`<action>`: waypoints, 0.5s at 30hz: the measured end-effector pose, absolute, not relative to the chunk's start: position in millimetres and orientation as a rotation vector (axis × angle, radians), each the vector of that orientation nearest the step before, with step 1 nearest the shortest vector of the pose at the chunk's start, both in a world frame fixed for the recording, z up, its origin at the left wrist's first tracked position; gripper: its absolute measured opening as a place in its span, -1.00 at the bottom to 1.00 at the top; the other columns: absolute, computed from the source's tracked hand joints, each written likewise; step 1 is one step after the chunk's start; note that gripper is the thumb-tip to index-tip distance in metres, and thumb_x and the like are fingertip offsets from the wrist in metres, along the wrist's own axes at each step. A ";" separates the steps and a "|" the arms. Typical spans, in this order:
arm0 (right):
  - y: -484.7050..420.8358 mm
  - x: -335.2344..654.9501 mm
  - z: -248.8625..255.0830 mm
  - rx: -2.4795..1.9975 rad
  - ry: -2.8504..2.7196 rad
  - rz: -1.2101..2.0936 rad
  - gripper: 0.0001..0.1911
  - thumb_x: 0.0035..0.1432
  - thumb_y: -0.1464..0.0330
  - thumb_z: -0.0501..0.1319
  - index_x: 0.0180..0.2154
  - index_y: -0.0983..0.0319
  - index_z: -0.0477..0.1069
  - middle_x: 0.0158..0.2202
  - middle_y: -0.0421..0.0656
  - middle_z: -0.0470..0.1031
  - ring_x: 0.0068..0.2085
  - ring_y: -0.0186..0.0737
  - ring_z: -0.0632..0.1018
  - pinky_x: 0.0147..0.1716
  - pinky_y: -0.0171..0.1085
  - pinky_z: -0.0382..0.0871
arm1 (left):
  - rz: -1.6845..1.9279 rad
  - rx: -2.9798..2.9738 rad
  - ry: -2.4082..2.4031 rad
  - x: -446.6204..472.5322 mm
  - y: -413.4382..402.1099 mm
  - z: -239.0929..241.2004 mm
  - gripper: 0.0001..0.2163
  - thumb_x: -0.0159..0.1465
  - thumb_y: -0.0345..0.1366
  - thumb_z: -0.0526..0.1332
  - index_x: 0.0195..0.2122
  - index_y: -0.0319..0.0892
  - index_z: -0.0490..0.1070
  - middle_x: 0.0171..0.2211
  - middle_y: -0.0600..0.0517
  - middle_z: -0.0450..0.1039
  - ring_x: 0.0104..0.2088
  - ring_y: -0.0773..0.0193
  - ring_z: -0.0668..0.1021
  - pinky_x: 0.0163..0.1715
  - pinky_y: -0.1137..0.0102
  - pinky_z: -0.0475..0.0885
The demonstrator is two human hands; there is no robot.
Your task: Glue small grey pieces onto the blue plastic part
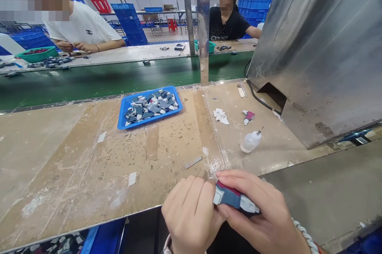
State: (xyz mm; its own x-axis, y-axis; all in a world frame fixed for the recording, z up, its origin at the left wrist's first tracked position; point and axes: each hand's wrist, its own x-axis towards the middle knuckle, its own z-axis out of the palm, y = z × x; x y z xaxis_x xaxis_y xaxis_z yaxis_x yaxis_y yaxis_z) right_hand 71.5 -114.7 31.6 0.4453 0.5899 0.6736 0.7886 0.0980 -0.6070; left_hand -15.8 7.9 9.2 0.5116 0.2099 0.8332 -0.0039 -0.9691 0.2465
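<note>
A blue tray (123, 115) of loose grey and white plastic parts is sitting on the worn bench (59, 158), still well stocked. At the near edge, the left hand (191, 214) is closing its fingers against one end of a small blue, white and red assembly (234, 199), while the right hand (259, 210) is wrapping around its other end. One assembly appears in progress; a glue bottle (250, 142) is lying untouched beyond.

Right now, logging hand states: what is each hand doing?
Left hand: closed, gripping one end of the small plastic part.
Right hand: closed, holding the same part.
</note>
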 end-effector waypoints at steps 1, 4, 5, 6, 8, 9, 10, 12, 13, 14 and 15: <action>-113.9 72.1 31.2 -1.585 -1.236 -0.211 -0.84 0.27 0.44 0.27 -0.12 0.35 0.51 -0.17 -0.01 0.65 -0.11 -0.28 0.66 0.01 -0.48 0.50 | 1.434 2.556 0.161 -15.3 9.1 9.7 -0.76 0.37 -0.45 0.15 -0.47 -0.19 0.30 -0.61 0.05 0.28 -0.55 0.29 0.27 -0.52 0.33 0.12; -111.7 74.6 30.7 -1.572 -1.257 -0.192 -0.84 0.32 0.40 0.25 -0.13 0.37 0.52 -0.19 0.01 0.66 -0.14 -0.28 0.67 0.00 -0.50 0.49 | 1.390 2.617 0.095 -14.7 13.3 11.6 -0.67 0.46 -0.36 0.04 -0.51 -0.16 0.24 -0.63 0.06 0.20 -0.55 0.26 0.18 -0.53 0.30 0.06; -111.3 75.5 31.1 -1.571 -1.269 -0.195 -0.83 0.34 0.38 0.24 -0.14 0.37 0.53 -0.20 0.01 0.66 -0.16 -0.29 0.68 -0.02 -0.51 0.49 | 1.376 2.632 0.077 -14.9 14.3 12.3 -0.64 0.49 -0.32 0.00 -0.51 -0.16 0.23 -0.63 0.07 0.17 -0.55 0.25 0.16 -0.54 0.29 0.05; -111.2 76.5 31.9 -1.578 -1.282 -0.204 -0.81 0.36 0.36 0.24 -0.15 0.37 0.53 -0.22 0.00 0.67 -0.19 -0.30 0.68 -0.04 -0.52 0.50 | 1.362 2.645 0.062 -15.3 14.9 12.9 -0.62 0.50 -0.29 -0.03 -0.52 -0.15 0.22 -0.63 0.07 0.15 -0.56 0.25 0.15 -0.54 0.28 0.04; -111.8 78.0 34.2 -1.599 -1.306 -0.220 -0.80 0.37 0.33 0.22 -0.15 0.35 0.53 -0.26 -0.05 0.67 -0.23 -0.30 0.69 -0.10 -0.51 0.52 | 1.341 2.655 0.056 -16.3 14.7 14.1 -0.61 0.51 -0.27 -0.04 -0.52 -0.14 0.20 -0.63 0.07 0.14 -0.56 0.25 0.15 -0.54 0.28 0.03; -112.4 78.4 35.6 -1.607 -1.320 -0.225 -0.79 0.38 0.32 0.22 -0.15 0.35 0.53 -0.27 -0.07 0.67 -0.25 -0.30 0.69 -0.14 -0.50 0.54 | 1.337 2.656 0.061 -16.9 14.0 14.6 -0.61 0.51 -0.28 -0.03 -0.52 -0.14 0.18 -0.63 0.07 0.13 -0.56 0.25 0.15 -0.54 0.28 0.03; -113.2 78.5 37.1 -1.609 -1.335 -0.229 -0.79 0.38 0.32 0.21 -0.15 0.34 0.52 -0.28 -0.08 0.67 -0.27 -0.30 0.69 -0.18 -0.48 0.55 | 1.335 2.655 0.064 -17.5 13.1 15.1 -0.61 0.51 -0.28 -0.03 -0.52 -0.14 0.17 -0.63 0.08 0.13 -0.56 0.25 0.15 -0.54 0.28 0.03; -114.9 77.7 40.0 -1.609 -1.361 -0.241 -0.80 0.39 0.33 0.20 -0.16 0.34 0.51 -0.28 -0.09 0.67 -0.29 -0.30 0.68 -0.23 -0.45 0.55 | 1.333 2.646 0.073 -18.5 10.9 16.4 -0.60 0.51 -0.27 -0.04 -0.53 -0.13 0.15 -0.63 0.09 0.11 -0.56 0.27 0.14 -0.54 0.28 0.03; -115.7 76.8 41.2 -1.613 -1.371 -0.245 -0.80 0.39 0.33 0.19 -0.17 0.34 0.50 -0.29 -0.09 0.67 -0.30 -0.29 0.68 -0.25 -0.44 0.55 | 1.341 2.638 0.076 -19.0 9.7 17.2 -0.59 0.52 -0.27 -0.05 -0.54 -0.13 0.15 -0.64 0.09 0.10 -0.57 0.28 0.14 -0.55 0.29 0.03; -116.4 75.5 42.2 -1.620 -1.375 -0.249 -0.81 0.40 0.33 0.18 -0.17 0.33 0.49 -0.29 -0.09 0.67 -0.31 -0.29 0.68 -0.26 -0.43 0.55 | 1.346 2.629 0.082 -19.5 8.5 18.1 -0.59 0.52 -0.27 -0.05 -0.55 -0.13 0.14 -0.64 0.10 0.10 -0.58 0.28 0.14 -0.55 0.29 0.03; -117.0 74.1 43.2 -1.631 -1.381 -0.246 -0.81 0.40 0.33 0.18 -0.17 0.32 0.48 -0.29 -0.10 0.68 -0.31 -0.29 0.68 -0.27 -0.43 0.56 | 1.351 2.621 0.092 -20.1 7.2 19.1 -0.58 0.51 -0.27 -0.04 -0.56 -0.13 0.14 -0.65 0.10 0.09 -0.58 0.29 0.14 -0.55 0.29 0.03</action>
State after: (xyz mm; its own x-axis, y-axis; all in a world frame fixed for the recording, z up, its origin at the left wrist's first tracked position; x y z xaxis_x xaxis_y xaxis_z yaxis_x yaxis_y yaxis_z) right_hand 74.1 -117.0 43.2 0.3422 0.6581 0.6707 0.8490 0.0894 -0.5208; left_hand -20.1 7.2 19.1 0.5828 0.1417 0.8002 -0.0323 -0.9799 0.1970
